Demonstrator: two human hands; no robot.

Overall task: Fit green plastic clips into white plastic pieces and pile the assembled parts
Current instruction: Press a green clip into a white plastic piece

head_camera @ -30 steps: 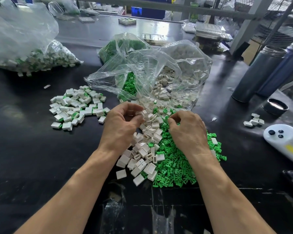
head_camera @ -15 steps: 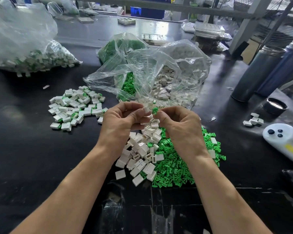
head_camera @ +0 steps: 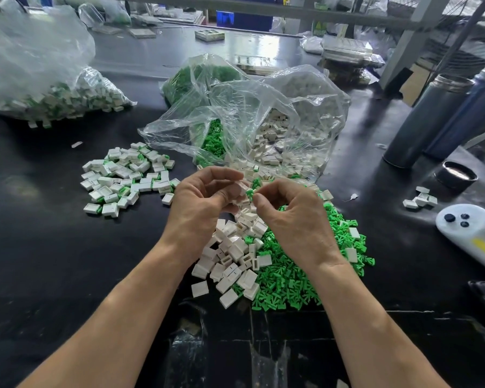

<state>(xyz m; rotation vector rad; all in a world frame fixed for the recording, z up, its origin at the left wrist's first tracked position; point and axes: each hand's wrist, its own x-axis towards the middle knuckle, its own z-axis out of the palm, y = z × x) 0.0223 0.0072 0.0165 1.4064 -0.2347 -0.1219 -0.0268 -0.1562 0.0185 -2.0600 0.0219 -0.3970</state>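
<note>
- Black worktop (head_camera: 53,261) carries loose stock;
- left hand (head_camera: 199,203) pinches white piece (head_camera: 242,188); right hand (head_camera: 294,217) pinches green clip (head_camera: 250,193), touching its right side.

The white piece (head_camera: 242,189) is mostly covered by the left hand's (head_camera: 200,201) fingers, and only a tip of the green clip (head_camera: 250,193) is seen past the right hand's (head_camera: 294,222) grip. Whether the two are joined cannot be told. The assembled parts bag (head_camera: 39,71) is cut off at the left edge.
</note>
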